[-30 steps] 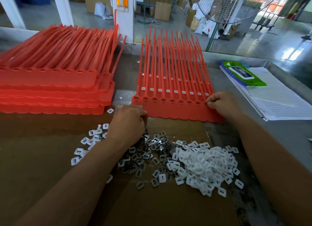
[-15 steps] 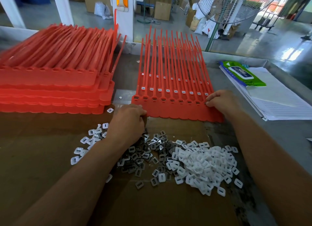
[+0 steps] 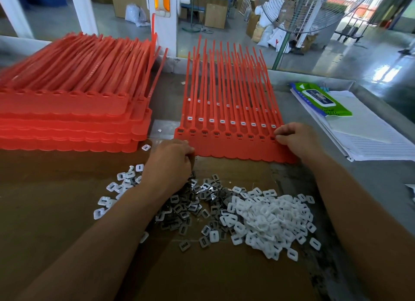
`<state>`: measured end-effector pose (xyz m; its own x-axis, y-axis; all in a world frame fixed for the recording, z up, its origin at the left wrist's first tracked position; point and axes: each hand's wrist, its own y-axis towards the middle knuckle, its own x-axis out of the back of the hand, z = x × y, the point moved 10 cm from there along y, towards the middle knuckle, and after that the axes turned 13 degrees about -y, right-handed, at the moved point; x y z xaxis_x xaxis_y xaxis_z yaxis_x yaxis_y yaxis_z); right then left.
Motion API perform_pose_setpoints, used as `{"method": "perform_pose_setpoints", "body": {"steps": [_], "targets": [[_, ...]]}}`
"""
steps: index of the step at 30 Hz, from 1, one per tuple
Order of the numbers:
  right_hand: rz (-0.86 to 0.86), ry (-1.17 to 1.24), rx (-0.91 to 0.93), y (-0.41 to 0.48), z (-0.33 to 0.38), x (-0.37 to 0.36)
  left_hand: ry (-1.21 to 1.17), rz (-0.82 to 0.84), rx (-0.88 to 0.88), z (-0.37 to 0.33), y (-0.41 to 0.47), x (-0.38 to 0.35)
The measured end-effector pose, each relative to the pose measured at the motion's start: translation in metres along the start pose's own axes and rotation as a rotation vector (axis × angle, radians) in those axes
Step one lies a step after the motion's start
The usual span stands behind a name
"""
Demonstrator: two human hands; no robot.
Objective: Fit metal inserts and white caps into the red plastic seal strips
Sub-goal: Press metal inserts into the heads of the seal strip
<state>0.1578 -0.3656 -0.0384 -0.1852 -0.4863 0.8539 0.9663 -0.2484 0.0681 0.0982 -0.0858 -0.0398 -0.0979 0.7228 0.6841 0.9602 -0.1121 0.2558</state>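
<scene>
Right hand (image 3: 292, 139) barely shifted, pinching red seal strips (image 3: 229, 148) at right edge.

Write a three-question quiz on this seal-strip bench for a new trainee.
1. True or false: the heap of white caps lies to the right of the heap of metal inserts.
2. Where on the red strip sheet are the fingertips of the right hand? A: at the far strip tips. B: at the rightmost socket of the front row. C: at the front left corner.
3. Fill in: the green pack lies on a stack of ____.

Key: 1 true; 2 B; 3 papers.
</scene>
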Motion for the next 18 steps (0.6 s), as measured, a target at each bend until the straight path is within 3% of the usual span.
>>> {"method": "perform_pose_setpoints", "body": {"steps": [4, 14, 18], "targets": [[-0.058, -0.026, 0.116, -0.019, 0.019, 0.014, 0.000, -0.003, 0.001, 0.000, 0.000, 0.000], [0.390, -0.167, 0.491, -0.101, 0.108, -0.036, 0.010, 0.008, -0.002, -0.001, 0.000, 0.000], [0.417, -0.187, 0.550, -0.110, 0.121, -0.052, 0.013, -0.009, -0.016, -0.003, 0.001, 0.001]]}}
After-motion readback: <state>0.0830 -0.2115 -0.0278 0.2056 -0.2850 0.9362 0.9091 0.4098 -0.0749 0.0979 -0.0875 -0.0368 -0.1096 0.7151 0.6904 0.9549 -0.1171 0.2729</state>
